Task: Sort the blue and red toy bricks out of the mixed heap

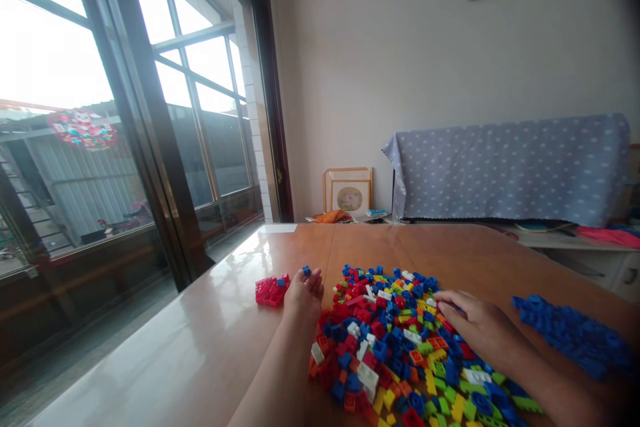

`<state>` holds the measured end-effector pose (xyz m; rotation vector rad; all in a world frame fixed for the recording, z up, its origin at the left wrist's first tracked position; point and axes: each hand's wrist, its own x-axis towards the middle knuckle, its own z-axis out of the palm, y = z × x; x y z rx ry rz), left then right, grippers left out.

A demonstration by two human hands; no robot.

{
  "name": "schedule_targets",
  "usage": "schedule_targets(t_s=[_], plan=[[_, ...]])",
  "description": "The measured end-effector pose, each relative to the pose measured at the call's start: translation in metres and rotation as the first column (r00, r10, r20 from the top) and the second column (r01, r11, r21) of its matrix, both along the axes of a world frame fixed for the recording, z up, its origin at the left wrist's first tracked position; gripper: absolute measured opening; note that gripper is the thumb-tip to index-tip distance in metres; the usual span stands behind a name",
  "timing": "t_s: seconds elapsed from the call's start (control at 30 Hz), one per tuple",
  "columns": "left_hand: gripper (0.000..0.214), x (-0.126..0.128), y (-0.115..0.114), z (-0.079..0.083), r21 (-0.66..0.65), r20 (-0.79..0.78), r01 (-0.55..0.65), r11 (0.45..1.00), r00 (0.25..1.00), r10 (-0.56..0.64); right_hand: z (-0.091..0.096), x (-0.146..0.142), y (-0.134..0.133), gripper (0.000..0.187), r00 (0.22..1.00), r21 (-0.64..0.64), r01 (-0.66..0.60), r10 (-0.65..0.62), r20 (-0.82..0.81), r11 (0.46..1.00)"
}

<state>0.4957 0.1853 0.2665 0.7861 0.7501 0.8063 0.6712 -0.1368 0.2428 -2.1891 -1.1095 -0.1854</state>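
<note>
My left hand [304, 297] is raised at the left edge of the mixed pile of toy building bricks [395, 340], palm turned partly up. A small blue brick [307, 270] shows at its fingertips, held there by the thumb and fingers. Close by on the left lies a small cluster of red bricks [270, 290] with a bit of blue on it. My right hand [470, 319] reaches over the pile's right side, fingers stretched out and thumb apart. Its fingertips are near white and yellow bricks, and I see nothing held in it.
A separate heap of blue bricks [573, 333] lies at the right on the brown, glossy table [400, 243]. Beyond the table stand framed pictures [350, 197] and something under a blue spotted cloth [505, 170]. Tall glass doors [200, 120] run along the left.
</note>
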Motion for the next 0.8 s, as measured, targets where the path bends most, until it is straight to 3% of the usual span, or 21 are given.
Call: schedule_targets(t_s=[0.1, 0.2, 0.33, 0.43, 0.57, 0.63, 0.7, 0.8], plan=[[0.036, -0.003, 0.012, -0.005, -0.090, -0.004, -0.043, 0.995, 0.999, 0.043, 0.001, -0.001, 0.000, 0.034, 1.000, -0.006, -0.002, 0.001, -0.003, 1.000], [0.037, -0.003, 0.017, -0.006, -0.094, -0.018, -0.057, 0.994, 0.998, 0.055, 0.000, 0.000, 0.000, 0.034, 1.000, -0.015, -0.005, 0.005, -0.007, 1.000], [0.030, 0.000, 0.003, 0.002, 0.028, -0.044, -0.009, 1.000, 0.999, 0.010, -0.001, 0.001, 0.001, 0.035, 1.000, -0.011, 0.009, -0.009, -0.025, 1.000], [0.029, 0.004, -0.029, 0.011, 0.195, -0.048, 0.154, 0.969, 0.988, -0.148, 0.004, -0.008, 0.004, 0.036, 0.998, 0.025, -0.001, 0.002, -0.066, 1.000], [0.038, 0.008, -0.086, 0.013, 0.360, -0.073, 0.419, 0.834, 0.903, -0.423, 0.017, -0.036, 0.014, 0.048, 0.979, 0.089, -0.121, 0.134, -0.156, 0.989], [0.042, 0.008, -0.107, 0.009, 0.499, -0.149, 0.585, 0.639, 0.785, -0.602, 0.023, -0.052, 0.020, 0.052, 0.959, 0.103, -0.195, 0.211, -0.188, 0.975], [0.045, 0.007, -0.119, 0.006, 0.526, -0.231, 0.680, 0.510, 0.692, -0.684, 0.027, -0.064, 0.025, 0.048, 0.945, 0.101, -0.249, 0.265, -0.191, 0.963], [0.044, 0.005, -0.122, 0.007, 0.547, -0.284, 0.710, 0.444, 0.656, -0.699, 0.029, -0.071, 0.029, 0.037, 0.941, 0.079, -0.277, 0.287, -0.176, 0.958]])
